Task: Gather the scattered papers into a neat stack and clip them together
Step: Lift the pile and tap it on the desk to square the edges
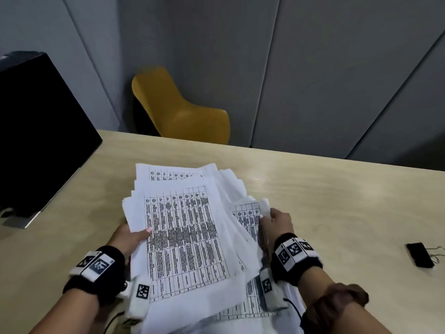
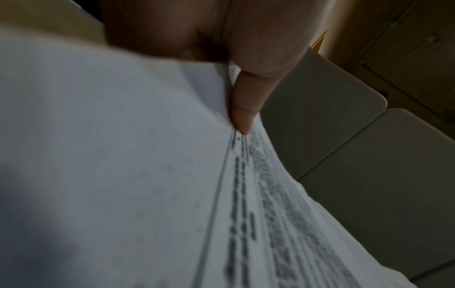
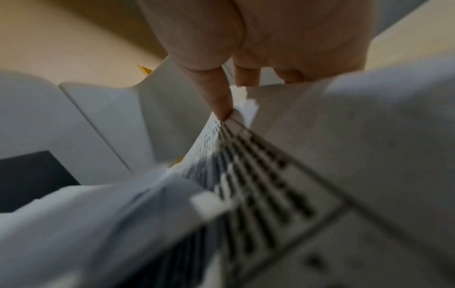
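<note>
A loose, uneven pile of white papers (image 1: 187, 235) printed with tables is held between both hands above the near side of the wooden table (image 1: 337, 194). My left hand (image 1: 131, 237) grips the pile's left edge, thumb on top of the sheets (image 2: 147, 175), its other fingers hidden beneath. My right hand (image 1: 274, 222) pinches the right edge, thumb on top; the right wrist view shows the thumb pressing the printed sheet (image 3: 258, 175). A black binder clip (image 1: 420, 254) lies on the table far to the right, apart from both hands.
A dark monitor (image 1: 36, 131) stands at the table's left. A yellow chair (image 1: 178, 109) sits behind the far edge, against grey wall panels. Bare tabletop lies between the papers and the clip.
</note>
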A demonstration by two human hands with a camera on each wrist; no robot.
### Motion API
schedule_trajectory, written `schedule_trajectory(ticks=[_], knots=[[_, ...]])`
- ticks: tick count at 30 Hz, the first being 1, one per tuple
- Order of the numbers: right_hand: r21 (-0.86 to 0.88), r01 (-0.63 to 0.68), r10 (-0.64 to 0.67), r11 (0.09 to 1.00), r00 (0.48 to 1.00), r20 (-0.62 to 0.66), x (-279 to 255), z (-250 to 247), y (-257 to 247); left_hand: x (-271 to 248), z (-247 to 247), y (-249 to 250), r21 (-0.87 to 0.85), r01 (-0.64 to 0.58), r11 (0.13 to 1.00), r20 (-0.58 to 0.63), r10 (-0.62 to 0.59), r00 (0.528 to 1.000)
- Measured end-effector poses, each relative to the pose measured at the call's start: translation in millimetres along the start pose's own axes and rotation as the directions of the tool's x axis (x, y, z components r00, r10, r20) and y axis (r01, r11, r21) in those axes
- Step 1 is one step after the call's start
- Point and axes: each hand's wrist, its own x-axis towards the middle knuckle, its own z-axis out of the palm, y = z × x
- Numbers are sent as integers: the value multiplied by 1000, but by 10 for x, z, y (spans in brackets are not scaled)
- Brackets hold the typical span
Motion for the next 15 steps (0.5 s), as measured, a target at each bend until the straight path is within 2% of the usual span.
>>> schedule_trajectory(ticks=[3,8,12,15], knots=[[-6,33,-33,999,999,18,-13,-6,-98,22,-5,-37,-54,45,998,79,-40,996],[45,-33,23,998,978,209,1,-71,-132,-22,13,-90,-44,29,999,178,-21,984],[-66,8,20,998,912,410,39,-169,-120,-34,86,-153,-59,57,997,175,-46,983],[89,61,-96,994,877,470,-43,-284,-110,-75,95,-120,-76,59,995,221,-41,974]])
